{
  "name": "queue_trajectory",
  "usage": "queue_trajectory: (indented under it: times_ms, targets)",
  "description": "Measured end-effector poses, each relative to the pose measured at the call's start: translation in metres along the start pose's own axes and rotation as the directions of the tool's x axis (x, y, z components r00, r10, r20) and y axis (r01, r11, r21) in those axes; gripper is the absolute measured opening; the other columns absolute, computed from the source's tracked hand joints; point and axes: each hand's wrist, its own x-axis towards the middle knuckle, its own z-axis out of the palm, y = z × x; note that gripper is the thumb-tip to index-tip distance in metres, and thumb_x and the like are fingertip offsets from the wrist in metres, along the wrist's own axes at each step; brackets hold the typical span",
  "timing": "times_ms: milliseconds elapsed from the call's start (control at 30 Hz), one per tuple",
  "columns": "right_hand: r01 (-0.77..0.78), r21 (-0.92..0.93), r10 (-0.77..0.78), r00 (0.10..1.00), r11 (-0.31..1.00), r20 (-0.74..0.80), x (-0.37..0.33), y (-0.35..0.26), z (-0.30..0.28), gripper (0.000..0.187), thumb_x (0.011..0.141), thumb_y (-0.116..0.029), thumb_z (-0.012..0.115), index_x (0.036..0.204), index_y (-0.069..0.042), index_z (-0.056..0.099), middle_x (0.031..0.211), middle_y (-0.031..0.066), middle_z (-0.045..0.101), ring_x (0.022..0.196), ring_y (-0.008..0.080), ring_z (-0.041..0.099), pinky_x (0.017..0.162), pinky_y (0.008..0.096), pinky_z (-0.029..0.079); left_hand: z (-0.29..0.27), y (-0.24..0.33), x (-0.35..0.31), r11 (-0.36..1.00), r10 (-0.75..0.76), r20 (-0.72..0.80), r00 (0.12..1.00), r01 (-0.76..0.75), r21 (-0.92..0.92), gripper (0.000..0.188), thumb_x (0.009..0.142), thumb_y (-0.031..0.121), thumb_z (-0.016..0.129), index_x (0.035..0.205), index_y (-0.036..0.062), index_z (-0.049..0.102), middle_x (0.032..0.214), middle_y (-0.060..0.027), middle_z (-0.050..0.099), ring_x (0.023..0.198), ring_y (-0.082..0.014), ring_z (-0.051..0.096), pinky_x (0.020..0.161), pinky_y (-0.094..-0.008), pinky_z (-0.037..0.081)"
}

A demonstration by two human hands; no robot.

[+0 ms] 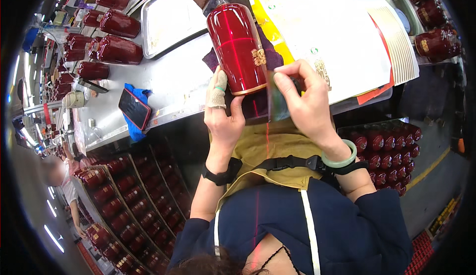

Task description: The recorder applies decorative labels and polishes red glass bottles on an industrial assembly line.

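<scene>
A glossy red bottle point(230, 42) with a gold emblem on its side and a gold rim at its base lies tilted over a dark cloth point(272, 42). A red laser cross falls on it. My left hand point(223, 114) grips the base end, with fabric covers on some fingers. My right hand point(310, 99) is beside the base, thumb and forefinger pinched on a thin, dark translucent sheet point(279, 104). That sheet stands close to the bottle's lower right edge; whether they touch I cannot tell. The bottle's neck meets a dark angular holder point(225, 0).
White printed sheets point(337, 32) cover the right of the bench. On the left are a metal tray point(171, 19), a phone point(134, 108) on blue cloth, and several red bottles point(119, 49). Racks of bottles point(134, 195) stand below; a person point(67, 176) is at far left.
</scene>
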Motion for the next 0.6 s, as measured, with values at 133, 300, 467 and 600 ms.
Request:
queue_trajectory:
  times_ms: [133, 300, 467, 600]
  targets:
    - [0.056, -0.076, -0.055, 0.998, 0.996, 0.017, 0.003, 0.018, 0.006, 0.011, 0.095, -0.007, 0.069, 0.096, 0.003, 0.066, 0.086, 0.0140, 0.071, 0.081, 0.0235, 0.070, 0.076, 0.0345, 0.054, -0.001, 0.000, 0.008, 0.997, -0.043, 0.059, 0.997, 0.046, -0.057, 0.055, 0.090, -0.005, 0.068, 0.142, -0.0088, 0.052, 0.140, -0.0249, 0.061, 0.128, -0.0358, 0.062, 0.109, -0.0419, 0.048]
    - [0.030, 0.034, -0.031, 0.999, 0.999, 0.021, -0.003, -0.001, 0.006, 0.008, 0.095, -0.004, 0.068, 0.096, 0.003, 0.066, 0.087, 0.0122, 0.070, 0.083, 0.0192, 0.069, 0.078, 0.0328, 0.054, -0.005, 0.001, 0.004, 0.990, -0.091, 0.059, 0.994, 0.096, -0.101, 0.059, 0.086, -0.012, 0.064, 0.143, -0.0076, 0.052, 0.142, -0.0248, 0.060, 0.131, -0.0364, 0.060, 0.110, -0.0409, 0.046]
    - [0.023, -0.318, -0.031, 0.999, 0.948, -0.020, 0.008, 0.024, -0.004, 0.009, 0.095, -0.006, 0.068, 0.097, 0.003, 0.066, 0.084, 0.0111, 0.068, 0.080, 0.0177, 0.065, 0.076, 0.0324, 0.050, -0.006, 0.007, 0.005, 0.980, -0.077, 0.078, 0.994, 0.090, -0.180, 0.066, 0.081, -0.011, 0.070, 0.144, -0.0074, 0.051, 0.143, -0.0299, 0.055, 0.131, -0.0450, 0.058, 0.108, -0.0452, 0.048]
    - [0.004, -0.052, 0.000, 0.997, 0.999, 0.079, -0.007, 0.004, 0.006, 0.012, 0.095, -0.007, 0.070, 0.096, 0.003, 0.065, 0.083, 0.0097, 0.067, 0.080, 0.0162, 0.064, 0.075, 0.0307, 0.050, -0.010, 0.005, 0.007, 0.983, -0.061, 0.076, 0.995, 0.073, -0.171, 0.068, 0.081, -0.008, 0.074, 0.144, -0.0066, 0.050, 0.144, -0.0281, 0.055, 0.130, -0.0436, 0.058, 0.108, -0.0448, 0.048]
